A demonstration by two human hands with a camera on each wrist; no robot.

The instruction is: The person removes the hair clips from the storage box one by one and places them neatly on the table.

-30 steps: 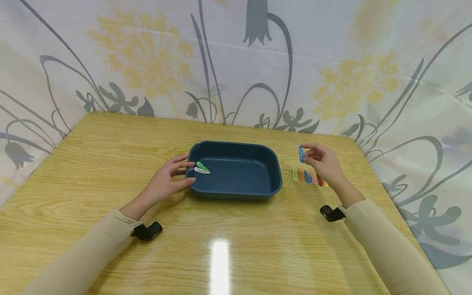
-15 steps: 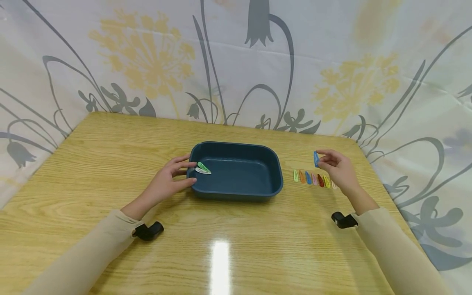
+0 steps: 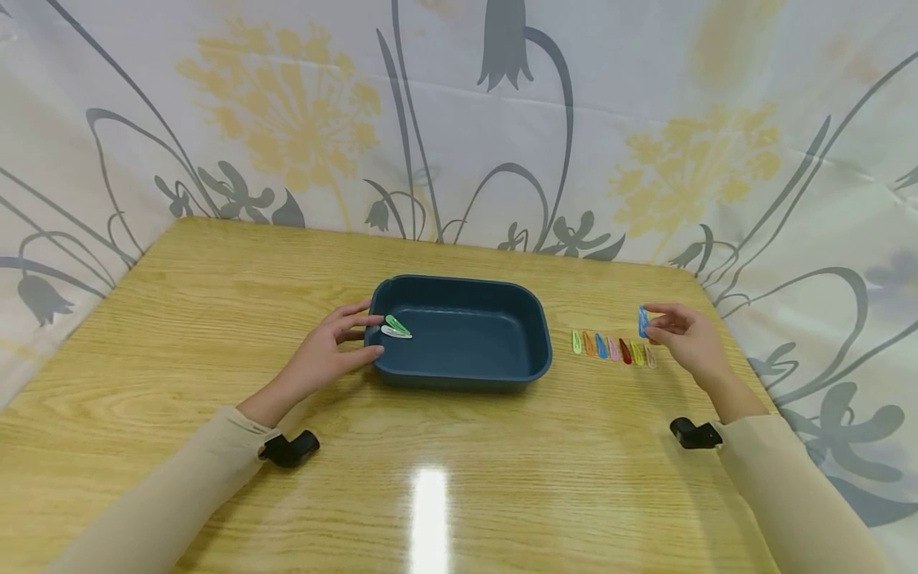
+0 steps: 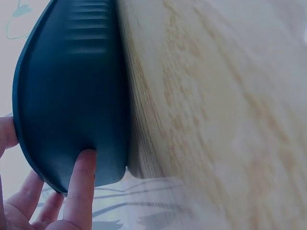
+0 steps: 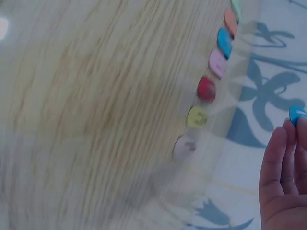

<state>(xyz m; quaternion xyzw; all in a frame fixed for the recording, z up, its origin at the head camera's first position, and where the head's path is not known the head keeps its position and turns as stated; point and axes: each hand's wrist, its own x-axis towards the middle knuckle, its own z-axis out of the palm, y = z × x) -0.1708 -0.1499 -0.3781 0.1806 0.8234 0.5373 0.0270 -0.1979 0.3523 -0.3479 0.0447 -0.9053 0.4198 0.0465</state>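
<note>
My right hand (image 3: pixel 688 341) pinches a blue snap hair clip (image 3: pixel 643 322) between thumb and fingertips, raised above the right end of a row of hair clips. In the right wrist view the blue clip (image 5: pixel 297 114) shows at the fingertips at the right edge. My left hand (image 3: pixel 331 351) grips the left end of a dark blue rectangular plastic bin (image 3: pixel 459 375), its fingers over the rim. The left wrist view shows the thumb (image 4: pixel 82 184) against the bin's outer wall. Inside the bin, by the left fingers, lie a green clip (image 3: pixel 398 325) and a white clip (image 3: pixel 393 332).
Right of the bin the row runs from a light green clip (image 3: pixel 577 342) through orange, blue, pink, a red clip (image 3: pixel 626 352) and yellow to a pale beige clip (image 3: pixel 650 356). The wooden table (image 3: pixel 502 478) meets a flower-patterned cloth (image 3: pixel 459 119) behind.
My right hand has moved rightward and slightly toward me with the blue hair clip, uncovering the right end of the row. The left hand stays on the bin.
</note>
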